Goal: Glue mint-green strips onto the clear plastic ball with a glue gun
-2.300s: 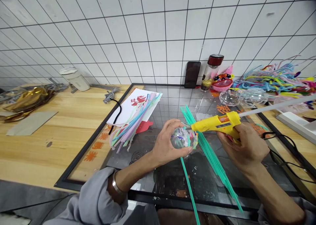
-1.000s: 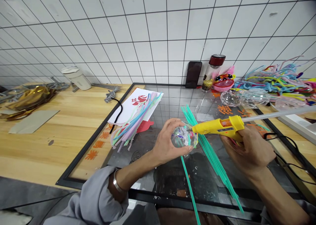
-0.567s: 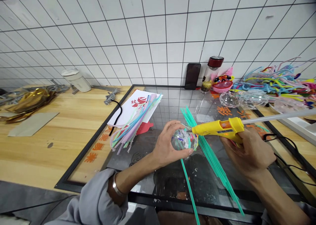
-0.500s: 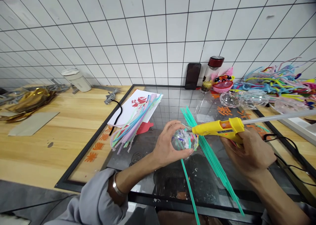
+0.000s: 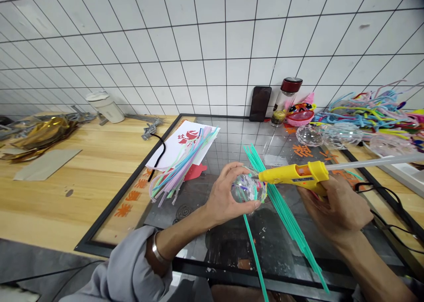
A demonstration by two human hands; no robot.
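My left hand [image 5: 227, 191] is closed round a clear faceted plastic ball [image 5: 247, 188] with coloured bits showing through it. In my right hand [image 5: 341, 209] is a yellow hot glue gun [image 5: 294, 175], a long clear glue stick [image 5: 374, 161] sticking out of its back. The nozzle meets the ball's upper right edge or lies just in front of it; I cannot tell which. Beneath both hands lies a bundle of green pipe cleaners [image 5: 286, 211] on the glass. One separate green pipe cleaner [image 5: 255, 253] runs from below the ball toward the front edge.
Pastel pipe cleaners [image 5: 185, 160] lie on white paper [image 5: 172, 138] to the left. A phone [image 5: 260, 103] and a glass bottle [image 5: 285, 101] stand by the tiled wall. More clear ball pieces [image 5: 341, 135] and a colourful pipe cleaner pile [image 5: 371, 107] are at right, above black cables [image 5: 394, 205].
The view has shifted very slightly. Both hands keep their hold on the ball and the glue gun, with the nozzle at nearly the same spot.
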